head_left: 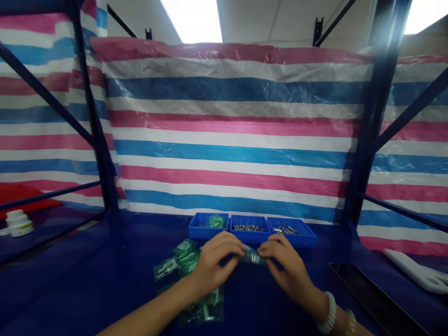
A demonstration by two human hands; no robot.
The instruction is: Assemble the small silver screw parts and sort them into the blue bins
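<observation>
Between my two hands is a small clear plastic bag (252, 255) with a green tint, held above the dark blue table. The fingers of my left hand (219, 256) pinch its left end. My right hand (285, 261) grips the right end between thumb and fingers. Something pale and shiny shows inside the bag, too blurred to name. Below and left of my left hand lies a pile of similar green-edged bags (187, 256) with small metal parts in them. More filled bags (210, 308) lie under my left forearm, partly hidden by it.
Three blue bins stand in a row behind my hands: a left bin (192, 232) with green bags, a middle bin (250, 239) with small metal pieces, a right bin (308, 241) with metal cylinders. A black tablet-like slab (374, 298) lies right. A white bottle (19, 224) stands far left.
</observation>
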